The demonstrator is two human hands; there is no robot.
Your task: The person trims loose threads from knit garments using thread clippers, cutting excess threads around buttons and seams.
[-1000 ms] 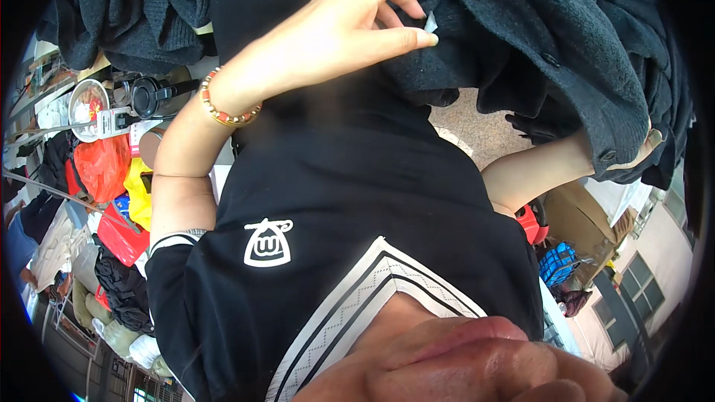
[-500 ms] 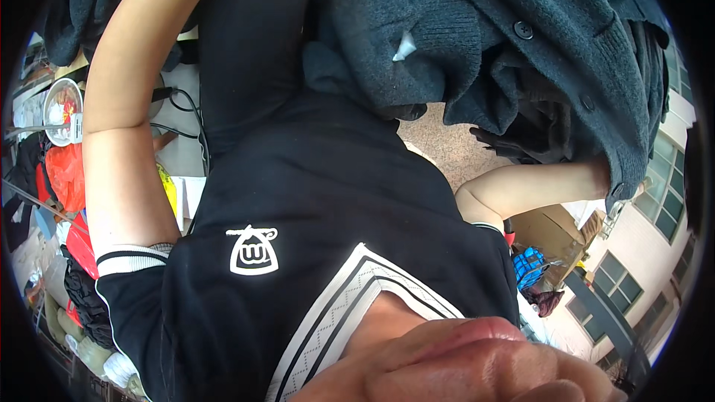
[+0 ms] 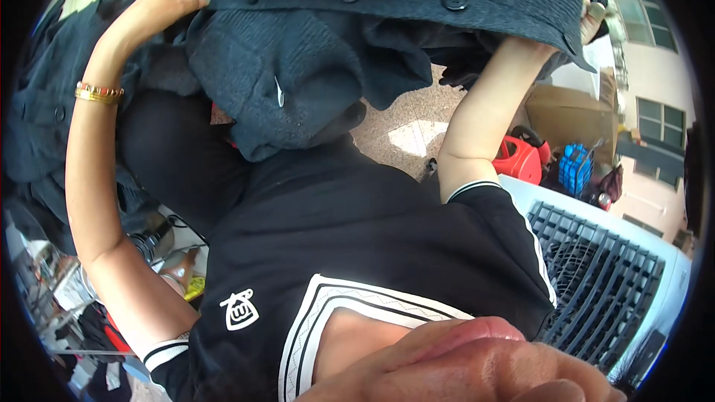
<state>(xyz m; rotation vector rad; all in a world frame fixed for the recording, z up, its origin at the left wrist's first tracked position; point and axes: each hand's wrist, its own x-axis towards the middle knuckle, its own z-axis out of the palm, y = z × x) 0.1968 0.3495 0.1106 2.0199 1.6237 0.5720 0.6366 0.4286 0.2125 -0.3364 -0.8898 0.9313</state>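
A dark grey knitted cardigan (image 3: pixel 313 45) spreads across the top of the head view, its buttoned edge stretched sideways. At that edge's left end, my left hand (image 3: pixel 160 6) grips the knit, thumb showing and some fingertips hidden by cloth. My right hand (image 3: pixel 590 24) holds the other end at the far right, mostly covered by the fabric. Dark round buttons (image 3: pixel 454 1) line the band between my hands. A small white piece (image 3: pixel 279 92) sits on a lower fold of the cardigan.
More dark knitwear (image 3: pixel 45 119) is heaped at the left. On the right are a grey slatted appliance (image 3: pixel 596 268), a red plastic container (image 3: pixel 519 160), a blue bundle (image 3: pixel 575 167) and a cardboard box (image 3: pixel 570 119). Speckled floor (image 3: pixel 406 115) shows below the cardigan.
The cardigan's buttoned edge has swung from slanting to nearly level across the top. My left hand has come into view on it, and my right forearm has risen. The view has shifted.
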